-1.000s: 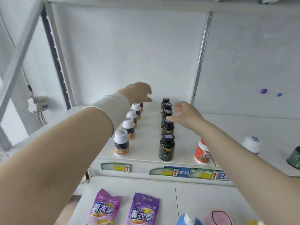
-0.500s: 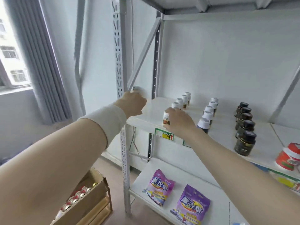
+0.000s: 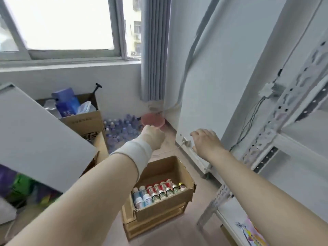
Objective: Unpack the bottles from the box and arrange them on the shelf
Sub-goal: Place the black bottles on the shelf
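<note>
An open cardboard box (image 3: 170, 172) sits on the floor below my arms, on top of a stack of flat cartons. Inside it stand several small bottles (image 3: 156, 191) with white, blue and red tops, packed along its near side. My left hand (image 3: 153, 137), with a white wrist wrap, hangs in the air above the box with fingers curled and nothing seen in it. My right hand (image 3: 205, 142) is spread flat, palm down, holding nothing. The grey metal shelf (image 3: 262, 139) stands at the right, its bottle rows out of view.
A larger cardboard box (image 3: 83, 119) with blue items stands at the left behind a grey board (image 3: 40, 139). Water bottles (image 3: 122, 128) and a pink basin (image 3: 152, 120) lie on the floor under the window. A purple bag (image 3: 252, 231) lies on the lower shelf.
The view has swung from the shelf's bottle rows left and down to the floor box. Both hands have left the shelf and now hang over the box, empty.
</note>
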`<action>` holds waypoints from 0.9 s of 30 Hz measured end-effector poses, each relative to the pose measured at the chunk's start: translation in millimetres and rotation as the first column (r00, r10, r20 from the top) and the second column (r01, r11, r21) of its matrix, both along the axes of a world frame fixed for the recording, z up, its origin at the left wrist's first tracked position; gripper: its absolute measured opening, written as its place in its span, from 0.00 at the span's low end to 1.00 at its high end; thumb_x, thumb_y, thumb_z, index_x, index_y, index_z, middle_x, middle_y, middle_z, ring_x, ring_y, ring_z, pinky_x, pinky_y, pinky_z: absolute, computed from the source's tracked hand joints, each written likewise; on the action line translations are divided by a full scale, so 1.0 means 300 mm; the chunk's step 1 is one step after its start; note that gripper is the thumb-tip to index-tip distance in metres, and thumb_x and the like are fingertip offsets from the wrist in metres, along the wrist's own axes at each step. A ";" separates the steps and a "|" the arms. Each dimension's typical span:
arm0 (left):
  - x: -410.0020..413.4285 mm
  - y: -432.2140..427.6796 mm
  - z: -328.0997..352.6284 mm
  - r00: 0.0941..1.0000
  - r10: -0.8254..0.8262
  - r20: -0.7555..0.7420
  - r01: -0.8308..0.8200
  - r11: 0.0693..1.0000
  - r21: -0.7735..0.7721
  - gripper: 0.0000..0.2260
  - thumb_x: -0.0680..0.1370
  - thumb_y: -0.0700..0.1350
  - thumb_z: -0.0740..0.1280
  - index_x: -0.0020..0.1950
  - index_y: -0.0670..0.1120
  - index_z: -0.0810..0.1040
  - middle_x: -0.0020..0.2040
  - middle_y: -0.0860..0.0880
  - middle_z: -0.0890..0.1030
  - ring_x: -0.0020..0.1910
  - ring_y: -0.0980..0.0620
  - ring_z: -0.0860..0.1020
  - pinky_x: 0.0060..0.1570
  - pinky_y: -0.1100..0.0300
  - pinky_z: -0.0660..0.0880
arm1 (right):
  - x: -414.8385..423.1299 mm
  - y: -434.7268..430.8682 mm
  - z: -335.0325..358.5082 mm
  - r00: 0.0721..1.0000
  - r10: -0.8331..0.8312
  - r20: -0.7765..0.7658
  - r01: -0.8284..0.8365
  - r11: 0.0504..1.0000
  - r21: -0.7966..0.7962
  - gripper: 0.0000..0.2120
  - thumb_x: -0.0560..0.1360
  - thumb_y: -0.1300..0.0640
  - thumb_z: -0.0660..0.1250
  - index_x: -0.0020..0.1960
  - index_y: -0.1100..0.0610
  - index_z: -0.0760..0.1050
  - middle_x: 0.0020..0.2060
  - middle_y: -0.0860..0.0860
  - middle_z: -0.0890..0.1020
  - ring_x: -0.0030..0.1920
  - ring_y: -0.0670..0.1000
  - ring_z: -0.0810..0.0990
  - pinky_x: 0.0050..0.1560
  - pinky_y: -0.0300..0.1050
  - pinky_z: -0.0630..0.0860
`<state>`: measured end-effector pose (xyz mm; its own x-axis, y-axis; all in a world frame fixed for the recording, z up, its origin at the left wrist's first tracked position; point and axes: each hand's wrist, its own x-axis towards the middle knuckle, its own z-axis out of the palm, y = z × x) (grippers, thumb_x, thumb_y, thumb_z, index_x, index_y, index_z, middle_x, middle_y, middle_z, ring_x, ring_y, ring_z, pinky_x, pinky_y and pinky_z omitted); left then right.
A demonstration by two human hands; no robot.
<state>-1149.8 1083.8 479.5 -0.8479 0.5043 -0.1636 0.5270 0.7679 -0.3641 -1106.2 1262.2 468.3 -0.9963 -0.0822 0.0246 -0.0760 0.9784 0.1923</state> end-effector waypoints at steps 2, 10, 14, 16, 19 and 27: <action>-0.066 -0.054 -0.120 0.996 0.048 0.071 -0.049 0.999 0.008 0.13 0.80 0.44 0.61 0.64 0.45 0.74 0.62 0.45 0.78 0.61 0.46 0.76 0.56 0.54 0.72 | -0.095 -0.039 -0.103 0.998 0.041 0.052 -0.043 0.998 0.047 0.17 0.78 0.58 0.57 0.66 0.57 0.65 0.65 0.55 0.71 0.66 0.56 0.68 0.68 0.50 0.61; -0.340 -0.124 -0.639 0.894 0.249 0.374 -0.283 0.958 0.039 0.13 0.79 0.46 0.61 0.63 0.44 0.74 0.59 0.46 0.78 0.58 0.46 0.77 0.53 0.54 0.74 | -0.442 -0.043 -0.595 0.921 0.135 0.366 -0.189 0.975 0.115 0.20 0.77 0.57 0.60 0.68 0.57 0.63 0.66 0.57 0.70 0.69 0.57 0.64 0.71 0.55 0.57; -0.424 -0.095 -0.906 0.767 0.342 0.542 -0.427 0.903 0.035 0.14 0.80 0.45 0.58 0.65 0.44 0.71 0.62 0.44 0.76 0.62 0.43 0.74 0.59 0.52 0.70 | -0.577 0.005 -0.864 0.826 0.150 0.543 -0.229 0.970 0.081 0.20 0.76 0.60 0.60 0.68 0.57 0.63 0.65 0.56 0.70 0.69 0.58 0.64 0.72 0.56 0.55; -0.446 -0.080 -1.030 0.696 0.375 0.613 -0.487 0.873 0.017 0.15 0.80 0.44 0.58 0.67 0.44 0.69 0.63 0.43 0.75 0.63 0.43 0.73 0.60 0.52 0.70 | -0.638 0.029 -0.983 0.788 0.171 0.591 -0.261 0.963 0.069 0.21 0.77 0.60 0.60 0.69 0.57 0.63 0.65 0.56 0.70 0.69 0.58 0.64 0.71 0.56 0.57; -0.448 -0.054 -1.185 0.576 0.399 0.713 -0.546 0.837 -0.027 0.15 0.80 0.44 0.58 0.67 0.43 0.68 0.64 0.42 0.74 0.64 0.42 0.72 0.59 0.52 0.70 | -0.693 0.051 -1.134 0.710 0.178 0.681 -0.282 0.959 0.043 0.21 0.77 0.59 0.59 0.69 0.58 0.62 0.66 0.56 0.70 0.69 0.57 0.64 0.71 0.55 0.57; -0.579 0.053 -1.655 0.400 0.387 0.831 -0.741 0.670 0.045 0.18 0.80 0.48 0.60 0.68 0.44 0.68 0.64 0.44 0.74 0.64 0.44 0.70 0.61 0.54 0.68 | -0.809 0.111 -1.617 0.593 0.038 0.804 0.027 0.997 -0.067 0.19 0.78 0.52 0.57 0.66 0.58 0.64 0.62 0.55 0.72 0.64 0.56 0.70 0.62 0.48 0.67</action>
<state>-1323.6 1099.6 -17.1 -0.6250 0.1133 -0.7724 -0.1619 0.9491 0.2703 -1348.9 1295.4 -16.7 -0.6132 -0.1179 -0.7810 -0.1732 0.9848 -0.0127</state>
